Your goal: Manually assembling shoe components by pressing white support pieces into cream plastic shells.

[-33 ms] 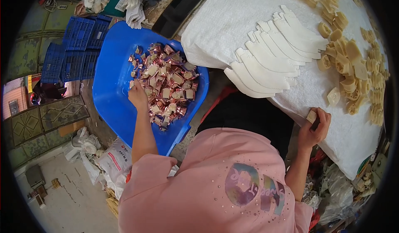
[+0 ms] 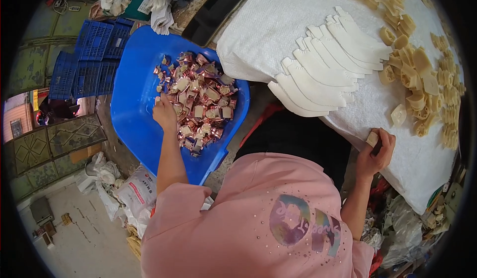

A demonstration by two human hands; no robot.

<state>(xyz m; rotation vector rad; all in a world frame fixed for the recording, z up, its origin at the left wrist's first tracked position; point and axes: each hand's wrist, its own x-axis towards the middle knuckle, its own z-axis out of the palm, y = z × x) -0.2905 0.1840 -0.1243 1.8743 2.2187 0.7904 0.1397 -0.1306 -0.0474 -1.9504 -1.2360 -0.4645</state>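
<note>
Tan piece (image 2: 372, 139), sm., qty 1: at fingertips of person's right hand (image 2: 381, 152), pinched betw. thumb & fingers, at near edge of white woven cover (image 2: 263, 25), right side.

Left hand (image 2: 165, 114): inside blue tub (image 2: 131, 89), left side, at left edge of heap; fingers bunched, tips toward far side; can't tell if anything's pinched.

Coppery pieces (image 2: 212, 94) w/ pale faces, qty many: loose heap in tub.

White curved strips (image 2: 298, 87), qty several, overlapping row, mid cover; neither hand on them.

Hollow tan parts (image 2: 408, 74), qty many: loose heaps, right & far right of cover; one flat tan pc. (image 2: 398, 115) lies apart, nearer.

Blk. phone (image 2: 214, 15): far side, just beside tub.

Status, my judgement: partway. Tub's well stocked; right-hand pc. looks unplaced. Plenty of tan parts & strips lie loose, none visibly joined. Which heap counts as done & which as left, can't tell from here.
</note>
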